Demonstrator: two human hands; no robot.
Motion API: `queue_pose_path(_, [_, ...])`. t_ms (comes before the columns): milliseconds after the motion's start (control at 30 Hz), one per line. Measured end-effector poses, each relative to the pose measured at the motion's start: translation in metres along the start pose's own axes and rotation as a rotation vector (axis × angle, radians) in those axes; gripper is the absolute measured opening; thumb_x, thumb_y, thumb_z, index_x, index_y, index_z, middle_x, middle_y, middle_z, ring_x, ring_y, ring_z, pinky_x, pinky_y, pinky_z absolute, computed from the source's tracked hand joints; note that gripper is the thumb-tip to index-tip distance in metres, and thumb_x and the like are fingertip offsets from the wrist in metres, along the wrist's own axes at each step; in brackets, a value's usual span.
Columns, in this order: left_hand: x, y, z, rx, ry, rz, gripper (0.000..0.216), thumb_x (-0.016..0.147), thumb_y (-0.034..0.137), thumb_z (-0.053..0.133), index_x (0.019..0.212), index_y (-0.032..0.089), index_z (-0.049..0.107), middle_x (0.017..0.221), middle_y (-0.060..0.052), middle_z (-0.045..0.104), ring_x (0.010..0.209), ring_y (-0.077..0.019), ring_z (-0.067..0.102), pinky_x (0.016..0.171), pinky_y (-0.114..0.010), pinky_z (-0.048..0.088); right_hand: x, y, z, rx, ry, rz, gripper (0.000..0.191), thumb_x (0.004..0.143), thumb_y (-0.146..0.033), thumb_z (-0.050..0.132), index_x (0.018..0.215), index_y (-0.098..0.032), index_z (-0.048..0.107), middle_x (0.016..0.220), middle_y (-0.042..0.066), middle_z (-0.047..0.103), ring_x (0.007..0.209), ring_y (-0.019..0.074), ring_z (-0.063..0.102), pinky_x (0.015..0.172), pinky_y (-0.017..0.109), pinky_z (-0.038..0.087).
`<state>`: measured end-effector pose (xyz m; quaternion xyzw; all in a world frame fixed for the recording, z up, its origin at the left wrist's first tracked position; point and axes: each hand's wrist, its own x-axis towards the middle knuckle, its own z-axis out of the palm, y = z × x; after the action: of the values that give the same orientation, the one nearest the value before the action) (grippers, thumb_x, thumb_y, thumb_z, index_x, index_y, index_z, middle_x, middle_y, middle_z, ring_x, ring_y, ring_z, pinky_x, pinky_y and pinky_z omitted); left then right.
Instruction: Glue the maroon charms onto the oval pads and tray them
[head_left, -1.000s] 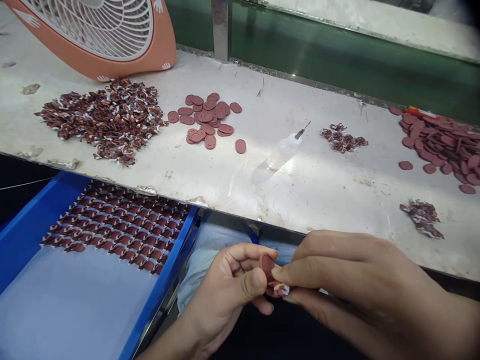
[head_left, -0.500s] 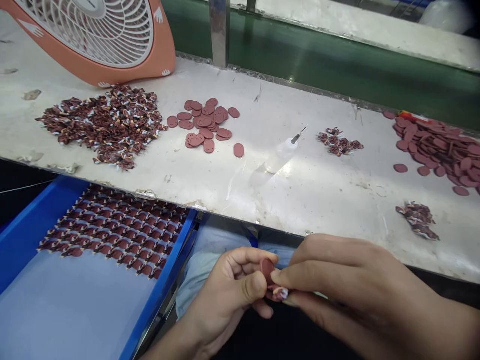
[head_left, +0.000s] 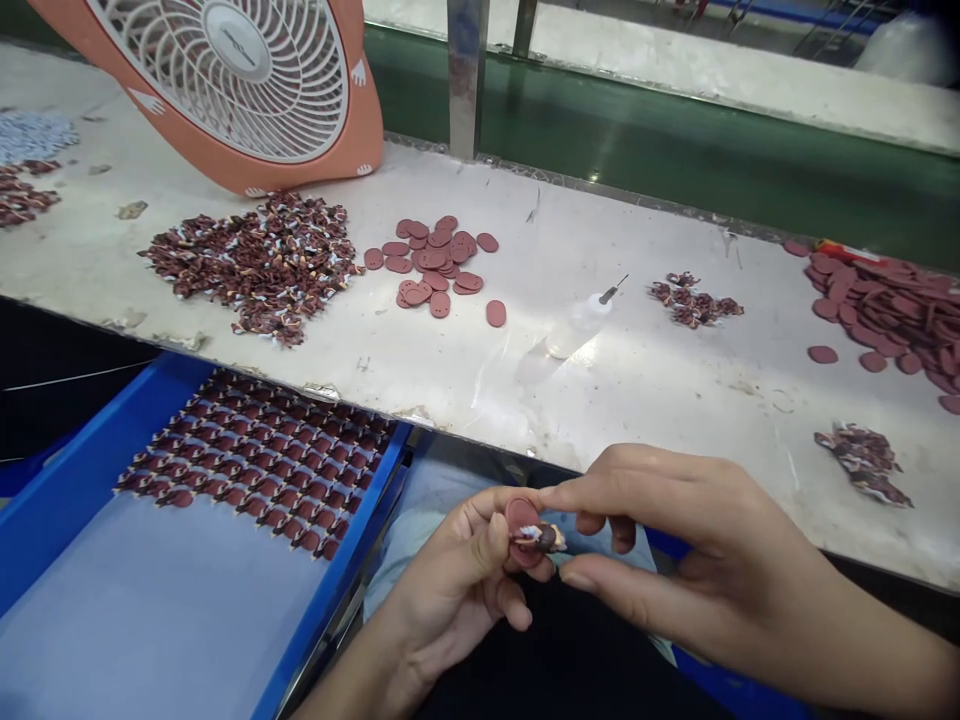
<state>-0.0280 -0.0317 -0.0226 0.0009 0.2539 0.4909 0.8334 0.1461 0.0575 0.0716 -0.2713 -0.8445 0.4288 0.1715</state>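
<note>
My left hand (head_left: pixel 450 570) pinches a reddish-brown oval disc (head_left: pixel 519 514) by its edge, above my lap. Against the face of the disc lies a small dark-brown figure (head_left: pixel 549 538) with white and tan bits, sticking out to the right. My right hand (head_left: pixel 697 550) is just to the right, thumb and index finger spread around the piece. Its index fingertip meets the left fingers near the disc's top; its thumb is apart from the figure. On the bench above lies a translucent needle-tipped bottle (head_left: pixel 581 322).
The bench (head_left: pixel 420 375) carries a pile of small brown figures (head_left: pixel 262 262), loose oval discs (head_left: pixel 435 258), a larger disc heap (head_left: pixel 900 310) and two small clusters of figures (head_left: pixel 697 303). An orange fan (head_left: pixel 300 175) stands behind. Lower left, a blue tray (head_left: pixel 67 510) holds rows of assembled pieces (head_left: pixel 262 460).
My right fingers have come off the small figure and spread apart. The disc, still in my left hand, has turned so the figure shows across its face. The view has shifted left.
</note>
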Motion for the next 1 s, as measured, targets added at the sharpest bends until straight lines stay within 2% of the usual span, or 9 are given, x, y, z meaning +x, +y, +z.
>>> queue_pose_path(233, [-0.003, 0.002, -0.004, 0.032, -0.021, 0.031, 0.033, 0.075, 0.038, 0.079, 0.099, 0.016, 0.075, 0.076, -0.002, 0.068, 0.059, -0.0073, 0.062, 0.045, -0.013, 0.055, 0.006, 0.005, 0.016, 0.099, 0.029, -0.023, 0.022, 0.09, -0.01, 0.065, 0.107, -0.023, 0.068, 0.077, -0.003, 0.064, 0.068, 0.0069, 0.06, 0.062, 0.017, 0.047])
queue_pose_path(367, [-0.004, 0.008, -0.003, 0.081, -0.032, 0.047, 0.057, 0.074, 0.056, 0.073, 0.115, 0.017, 0.07, 0.092, -0.009, 0.07, 0.073, -0.0135, 0.067, 0.045, -0.015, 0.055, 0.008, 0.008, 0.024, 0.037, 0.145, -0.074, 0.019, 0.087, -0.008, 0.065, 0.103, -0.019, 0.068, 0.074, -0.003, 0.062, 0.064, 0.0058, 0.059, 0.059, 0.016, 0.047])
queue_pose_path(400, [-0.005, 0.009, -0.002, 0.111, 0.005, 0.084, 0.061, 0.072, 0.058, 0.073, 0.117, 0.018, 0.069, 0.096, -0.01, 0.07, 0.077, -0.0151, 0.067, 0.046, -0.015, 0.055, 0.008, 0.01, 0.028, -0.004, 0.194, -0.099, 0.019, 0.087, -0.008, 0.065, 0.103, -0.018, 0.068, 0.074, -0.003, 0.062, 0.063, 0.0061, 0.058, 0.058, 0.016, 0.047])
queue_pose_path(467, [-0.007, 0.009, 0.001, 0.182, 0.16, 0.252, 0.053, 0.069, 0.054, 0.079, 0.109, 0.02, 0.07, 0.093, -0.007, 0.068, 0.076, -0.0145, 0.065, 0.047, -0.015, 0.053, 0.01, 0.013, 0.036, -0.132, 0.302, -0.15, 0.02, 0.087, -0.007, 0.065, 0.105, -0.016, 0.066, 0.075, -0.001, 0.061, 0.064, 0.0077, 0.058, 0.058, 0.018, 0.048])
queue_pose_path(533, [-0.009, 0.009, 0.004, 0.254, 0.33, 0.455, 0.04, 0.064, 0.043, 0.086, 0.092, 0.02, 0.07, 0.082, -0.001, 0.064, 0.066, -0.0099, 0.059, 0.046, -0.014, 0.049, 0.014, 0.017, 0.047, -0.292, 0.4, -0.217, 0.023, 0.086, -0.005, 0.066, 0.108, -0.013, 0.065, 0.077, 0.002, 0.063, 0.067, 0.0104, 0.057, 0.06, 0.021, 0.049])
queue_pose_path(600, [-0.008, 0.01, 0.006, 0.318, 0.406, 0.584, 0.036, 0.06, 0.037, 0.089, 0.083, 0.019, 0.067, 0.072, 0.003, 0.059, 0.056, -0.0062, 0.05, 0.043, -0.013, 0.044, 0.018, 0.022, 0.059, -0.434, 0.464, -0.299, 0.026, 0.085, -0.003, 0.068, 0.11, -0.01, 0.064, 0.078, 0.005, 0.065, 0.069, 0.0134, 0.057, 0.061, 0.025, 0.049])
queue_pose_path(733, [-0.004, 0.014, 0.008, 0.362, 0.466, 0.648, 0.033, 0.062, 0.036, 0.087, 0.078, 0.019, 0.065, 0.069, 0.004, 0.055, 0.052, -0.0052, 0.044, 0.04, -0.014, 0.038, 0.029, 0.029, 0.077, -0.532, 0.488, -0.418, 0.029, 0.085, -0.002, 0.068, 0.114, -0.006, 0.063, 0.076, 0.007, 0.066, 0.065, 0.0164, 0.056, 0.057, 0.029, 0.048])
queue_pose_path(933, [-0.01, 0.018, 0.004, 0.312, 0.594, 0.632, 0.036, 0.065, 0.046, 0.083, 0.075, 0.019, 0.062, 0.071, 0.003, 0.057, 0.046, -0.0048, 0.043, 0.041, -0.018, 0.041, 0.034, 0.023, 0.085, -0.525, 0.338, -0.455, 0.041, 0.081, -0.002, 0.069, 0.12, -0.009, 0.059, 0.079, 0.006, 0.068, 0.063, 0.018, 0.059, 0.056, 0.032, 0.048])
queue_pose_path(1000, [-0.017, 0.024, -0.006, 0.373, 0.72, 0.686, 0.038, 0.066, 0.05, 0.081, 0.077, 0.019, 0.062, 0.075, 0.0, 0.06, 0.052, -0.0082, 0.051, 0.041, -0.019, 0.042, 0.028, 0.02, 0.085, -0.517, 0.329, -0.513, 0.038, 0.081, -0.004, 0.071, 0.117, -0.011, 0.061, 0.072, 0.003, 0.068, 0.056, 0.0163, 0.058, 0.052, 0.031, 0.046])
